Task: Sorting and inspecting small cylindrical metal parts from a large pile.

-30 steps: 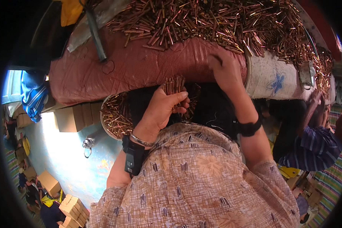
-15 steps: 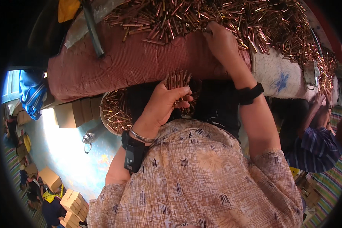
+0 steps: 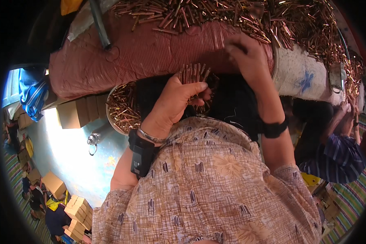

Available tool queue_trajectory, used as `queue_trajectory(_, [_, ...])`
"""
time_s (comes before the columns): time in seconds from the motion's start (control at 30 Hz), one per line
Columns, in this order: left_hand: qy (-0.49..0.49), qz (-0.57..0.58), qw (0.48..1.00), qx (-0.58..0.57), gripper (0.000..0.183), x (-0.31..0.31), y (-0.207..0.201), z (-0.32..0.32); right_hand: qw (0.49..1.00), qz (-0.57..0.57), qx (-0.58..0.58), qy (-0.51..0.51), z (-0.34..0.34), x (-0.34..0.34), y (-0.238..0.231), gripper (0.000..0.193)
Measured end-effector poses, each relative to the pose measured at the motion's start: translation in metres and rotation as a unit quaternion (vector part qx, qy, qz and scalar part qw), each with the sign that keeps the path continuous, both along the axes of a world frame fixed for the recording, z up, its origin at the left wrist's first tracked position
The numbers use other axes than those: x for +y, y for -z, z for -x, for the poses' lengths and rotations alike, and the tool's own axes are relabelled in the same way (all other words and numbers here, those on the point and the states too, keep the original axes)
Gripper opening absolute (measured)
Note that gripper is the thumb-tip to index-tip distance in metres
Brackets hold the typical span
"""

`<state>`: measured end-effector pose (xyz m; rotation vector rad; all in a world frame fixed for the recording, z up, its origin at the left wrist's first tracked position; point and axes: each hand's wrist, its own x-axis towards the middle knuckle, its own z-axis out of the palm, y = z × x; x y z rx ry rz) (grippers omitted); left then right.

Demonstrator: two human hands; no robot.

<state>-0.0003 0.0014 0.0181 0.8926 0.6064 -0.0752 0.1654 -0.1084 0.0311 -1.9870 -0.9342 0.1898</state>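
In the middle, my left hand [image 3: 177, 97] is closed around an upright bundle of thin copper-coloured metal tubes [image 3: 194, 74], the thumb lying across its front. To the right, my right hand [image 3: 250, 55] is raised over the red cloth-covered bolster [image 3: 150, 51], a little short of the loose tubes. Its fingers curl toward the thumb and are slightly blurred; anything between the fingertips is too small to make out. Beyond the bolster spreads a large heap of the same tubes [image 3: 183, 16]. Below it, partly behind my left arm, is a round container [image 3: 111, 116] holding more tubes.
A metal bar [image 3: 99, 24] crosses the bolster's left part. A white padded section [image 3: 301, 75] continues it rightward, where another person's hands [image 3: 349, 107] touch the heap's end. Cardboard boxes [image 3: 73, 114] and a steel bottle [image 3: 94, 139] stand on the left floor.
My right hand has drawn back from the heap's edge toward me and slightly right. My left hand keeps its bundle. The whole view has shifted a little.
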Motion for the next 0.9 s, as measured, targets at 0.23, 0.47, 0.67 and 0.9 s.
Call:
queue_trajectory(0.23, [-0.012,-0.002,1.0,-0.018,0.017,-0.004,0.0,0.001,0.902,-0.121,0.412,-0.041,0.032,-0.021,0.0,0.016])
queue_trajectory(0.47, [-0.011,-0.018,1.0,-0.018,0.017,-0.01,-0.003,0.004,0.917,-0.114,0.377,-0.064,0.044,-0.022,0.001,0.014])
queue_trajectory(0.67, [0.01,-0.019,1.0,-0.007,0.017,-0.01,-0.007,0.005,0.913,-0.111,0.383,-0.082,0.043,-0.026,0.0,0.013])
queue_trajectory(0.9, [0.024,-0.037,0.999,-0.001,0.011,-0.011,-0.009,0.002,0.925,-0.074,0.355,-0.114,0.035,-0.034,-0.002,0.012])
